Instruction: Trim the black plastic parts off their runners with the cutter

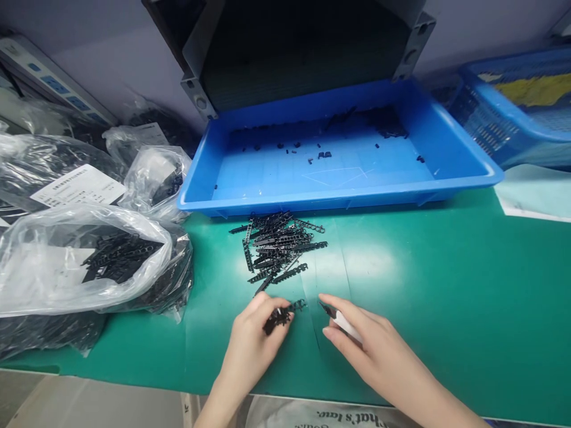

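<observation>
Black ladder-like plastic strips [277,321] pinched in left hand [256,327]; slim white-handled, dark-tipped tool [347,327] held in right hand [370,339], fingertips parted. Strips should be steadied, tip kept off fingers.

The green table [428,285] carries black strips [281,245], a blue tray [339,199] and plastic bags [107,300].

L hand [255,334] & R hand [373,340] apart, fingers [341,304] bent, gripping; forearms [426,389] angled in.
</observation>
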Demonstrator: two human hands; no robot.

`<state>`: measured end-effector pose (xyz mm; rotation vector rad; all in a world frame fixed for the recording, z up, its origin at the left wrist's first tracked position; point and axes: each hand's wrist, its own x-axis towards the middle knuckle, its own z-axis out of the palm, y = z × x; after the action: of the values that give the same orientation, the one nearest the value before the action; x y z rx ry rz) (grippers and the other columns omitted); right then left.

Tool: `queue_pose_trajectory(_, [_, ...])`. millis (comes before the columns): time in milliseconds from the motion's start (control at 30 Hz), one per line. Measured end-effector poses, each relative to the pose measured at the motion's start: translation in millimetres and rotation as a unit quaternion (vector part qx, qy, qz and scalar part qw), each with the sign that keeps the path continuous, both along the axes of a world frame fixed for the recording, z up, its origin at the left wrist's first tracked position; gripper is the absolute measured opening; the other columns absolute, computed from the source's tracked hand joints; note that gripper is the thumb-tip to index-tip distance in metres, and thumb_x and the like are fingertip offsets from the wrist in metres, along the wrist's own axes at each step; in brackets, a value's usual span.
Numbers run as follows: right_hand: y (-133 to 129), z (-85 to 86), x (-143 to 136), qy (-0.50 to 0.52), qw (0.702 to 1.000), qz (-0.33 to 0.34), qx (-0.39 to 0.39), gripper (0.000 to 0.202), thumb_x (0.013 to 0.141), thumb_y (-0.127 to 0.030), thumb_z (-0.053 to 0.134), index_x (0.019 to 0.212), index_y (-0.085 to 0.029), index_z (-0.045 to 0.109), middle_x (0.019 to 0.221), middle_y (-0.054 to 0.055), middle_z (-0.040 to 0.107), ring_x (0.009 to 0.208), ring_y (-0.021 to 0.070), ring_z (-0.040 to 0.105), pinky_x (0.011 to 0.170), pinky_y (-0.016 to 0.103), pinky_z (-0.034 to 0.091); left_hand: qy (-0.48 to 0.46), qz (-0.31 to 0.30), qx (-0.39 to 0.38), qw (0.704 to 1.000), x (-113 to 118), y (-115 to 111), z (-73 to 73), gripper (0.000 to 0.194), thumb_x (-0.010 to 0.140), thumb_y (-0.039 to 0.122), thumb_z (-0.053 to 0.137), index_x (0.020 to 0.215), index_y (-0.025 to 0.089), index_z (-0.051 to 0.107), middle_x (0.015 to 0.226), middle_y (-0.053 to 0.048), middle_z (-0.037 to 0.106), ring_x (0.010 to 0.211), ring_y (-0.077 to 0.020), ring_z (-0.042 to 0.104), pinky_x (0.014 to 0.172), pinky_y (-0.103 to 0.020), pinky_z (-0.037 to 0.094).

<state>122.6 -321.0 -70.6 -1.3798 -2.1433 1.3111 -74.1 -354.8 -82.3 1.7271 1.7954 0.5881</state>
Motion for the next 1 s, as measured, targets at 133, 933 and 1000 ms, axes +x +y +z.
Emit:
queue_pose_trajectory(133, [3.3, 3.0, -1.9, 0.055, 0.998, 0.002, -0.028, 0.023, 0.085, -0.028, 0.044, 0.105, -0.023, 0.055, 0.091, 0.002, 0.065, 0.079, 0.0166, 0.061, 0.067, 0.027, 0.048, -0.159, -0.049, -0.043, 0.985, 17.7, 0.4, 10.3, 0.01, 0.08, 0.02, 0.05, 0.082, 0.019, 0.06, 0.078, -0.003, 0.055, 0.07, -0.0141, 0.054, 0.062, -0.022, 0.042])
queue_pose_trajectory(933, [0.0, 0.5, 6.2, -0.041, 0.992, 0.1, 0.062, 0.041, 0.093, -0.028, 0.025, 0.131, -0.022, 0.039, 0.098, 0.005, 0.063, 0.078, 0.0202, 0.061, 0.063, 0.036, 0.051, -0.361, 0.063, -0.196, 0.91, 29.4, 0.3, 10.0, 0.018, 0.082, 0.032, 0.05, 0.095, 0.018, 0.049, 0.061, 0.004, 0.046, 0.054, -0.0088, 0.038, 0.051, -0.02, 0.032])
queue_pose_trajectory(1000, [-0.9, -0.1, 6.2, -0.051, 0.99, 0.106, 0.075, 0.041, 0.093, -0.027, 0.025, 0.131, -0.022, 0.039, 0.094, 0.004, 0.063, 0.073, 0.0198, 0.061, 0.058, 0.035, 0.05, -0.352, 0.062, -0.195, 0.913, 29.3, -0.2, 9.3, 0.018, 0.082, 0.032, 0.05, 0.094, 0.018, 0.049, 0.061, 0.004, 0.044, 0.054, -0.0088, 0.037, 0.052, -0.02, 0.031])
